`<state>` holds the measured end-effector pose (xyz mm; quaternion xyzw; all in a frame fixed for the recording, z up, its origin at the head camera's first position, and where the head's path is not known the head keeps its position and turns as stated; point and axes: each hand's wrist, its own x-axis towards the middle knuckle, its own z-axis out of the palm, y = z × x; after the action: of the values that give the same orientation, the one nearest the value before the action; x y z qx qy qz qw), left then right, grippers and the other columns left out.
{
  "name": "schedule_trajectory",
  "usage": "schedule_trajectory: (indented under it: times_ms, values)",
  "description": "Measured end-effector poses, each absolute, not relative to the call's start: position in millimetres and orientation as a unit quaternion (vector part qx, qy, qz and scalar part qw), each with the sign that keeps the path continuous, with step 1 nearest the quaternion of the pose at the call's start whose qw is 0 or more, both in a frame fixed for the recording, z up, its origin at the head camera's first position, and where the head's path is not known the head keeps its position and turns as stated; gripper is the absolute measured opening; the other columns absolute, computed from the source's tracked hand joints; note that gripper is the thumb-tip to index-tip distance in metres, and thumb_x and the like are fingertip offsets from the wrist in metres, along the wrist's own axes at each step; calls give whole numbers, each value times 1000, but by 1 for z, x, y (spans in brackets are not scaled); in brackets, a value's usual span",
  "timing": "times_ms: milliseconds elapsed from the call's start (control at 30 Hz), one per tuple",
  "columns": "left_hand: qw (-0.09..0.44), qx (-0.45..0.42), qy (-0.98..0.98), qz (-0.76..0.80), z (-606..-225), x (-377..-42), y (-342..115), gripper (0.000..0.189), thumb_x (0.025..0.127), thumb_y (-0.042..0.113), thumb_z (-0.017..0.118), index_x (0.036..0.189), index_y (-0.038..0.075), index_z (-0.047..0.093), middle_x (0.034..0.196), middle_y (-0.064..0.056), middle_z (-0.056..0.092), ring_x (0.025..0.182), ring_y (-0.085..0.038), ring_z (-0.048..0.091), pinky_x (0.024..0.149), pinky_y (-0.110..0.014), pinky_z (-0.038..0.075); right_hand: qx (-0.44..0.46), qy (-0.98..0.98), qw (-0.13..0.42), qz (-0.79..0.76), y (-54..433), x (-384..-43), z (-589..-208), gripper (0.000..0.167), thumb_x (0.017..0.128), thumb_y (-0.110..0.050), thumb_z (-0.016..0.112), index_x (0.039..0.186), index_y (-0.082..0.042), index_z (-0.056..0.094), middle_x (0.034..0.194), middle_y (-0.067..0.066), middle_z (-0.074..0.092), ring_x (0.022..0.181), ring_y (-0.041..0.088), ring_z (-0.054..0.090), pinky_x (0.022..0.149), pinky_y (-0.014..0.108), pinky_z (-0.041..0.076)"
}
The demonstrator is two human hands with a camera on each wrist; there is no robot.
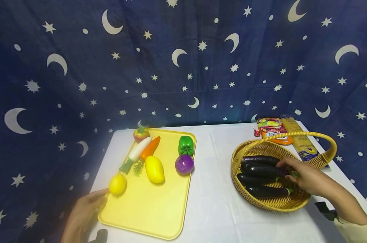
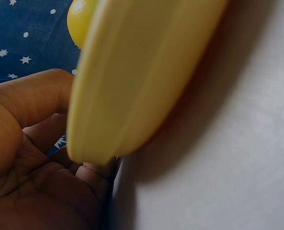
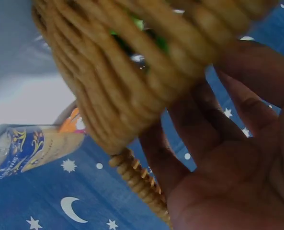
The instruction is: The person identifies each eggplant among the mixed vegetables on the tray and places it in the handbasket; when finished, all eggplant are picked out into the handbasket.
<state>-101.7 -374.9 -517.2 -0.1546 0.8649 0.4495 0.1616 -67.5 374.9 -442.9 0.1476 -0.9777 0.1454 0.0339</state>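
My left hand (image 1: pixel 85 210) holds the left edge of a yellow tray (image 1: pixel 141 216), close to a lemon (image 1: pixel 117 184). In the left wrist view, the thumb and curled fingers lie around the tray's rim (image 2: pixel 127 86). At the right, my right hand (image 1: pixel 312 179) reaches into a wicker basket (image 1: pixel 236 162) holding several dark eggplants. Its thumb and finger straddle the stem end of one eggplant (image 1: pixel 262 169). The right wrist view has the basket's side (image 3: pixel 118 72) hiding the fingertips and most of the contents.
On the tray lie a mango (image 1: pixel 154 169), carrot (image 1: pixel 150 148), white radish (image 1: pixel 140 148), tomato (image 1: pixel 141 134), green pepper (image 1: pixel 186 145) and purple onion (image 1: pixel 184 164). Behind the basket are a candy bag (image 1: pixel 271 127), a small red lollipop (image 1: pixel 257 133) and a spaghetti pack (image 1: pixel 306 145). The basket's handle (image 1: pixel 317 135) arches up.
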Motion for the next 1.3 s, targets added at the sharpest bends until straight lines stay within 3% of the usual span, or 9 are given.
schedule_trajectory:
  times_ms: [167, 400, 567, 833, 1167, 1300]
  values:
    - [153, -150, 868, 449, -519, -101, -372, 56, 105, 34, 66, 155, 11, 56, 165, -19, 48, 150, -41, 44, 121, -65, 36, 154, -978, 25, 138, 377, -69, -447, 46, 82, 6, 82, 119, -17, 68, 112, 1, 76, 100, 18, 72, 81, 37, 63]
    - [166, -156, 863, 451, -517, -102, -372, 58, 105, 37, 64, 157, 13, 53, 168, -19, 44, 151, -42, 43, 121, -68, 35, 150, -978, 2, 145, 376, -70, -452, 44, 83, 7, 78, 119, -15, 67, 113, 4, 74, 101, 25, 72, 83, 44, 63]
    - [166, -164, 861, 452, -520, -102, -372, 58, 105, 38, 65, 157, 14, 54, 167, -19, 45, 148, -40, 47, 117, -66, 41, 145, -977, -15, 153, 377, -73, -454, 43, 84, 8, 77, 120, -13, 66, 111, 7, 73, 101, 27, 71, 83, 51, 62]
    - [153, -152, 871, 441, -523, -99, -372, 55, 105, 35, 65, 155, 12, 56, 162, -19, 53, 139, -34, 54, 113, -57, 48, 156, -977, 6, 148, 375, -73, -456, 46, 83, 6, 78, 124, -11, 65, 112, 11, 72, 102, 30, 72, 83, 53, 62]
    - [158, -159, 869, 442, -516, -102, -379, 59, 105, 39, 64, 158, 14, 53, 163, -19, 52, 143, -38, 52, 115, -63, 45, 156, -977, 4, 148, 365, -79, -458, 48, 85, 6, 76, 130, -7, 64, 113, 14, 70, 102, 32, 71, 86, 58, 62]
    - [181, -176, 845, 471, -517, -101, -380, 68, 104, 47, 64, 163, 18, 45, 170, -16, 42, 154, -42, 39, 120, -74, 31, 162, -976, 8, 144, 360, -79, -457, 48, 86, 5, 77, 131, -6, 64, 117, 16, 69, 106, 34, 71, 88, 59, 62]
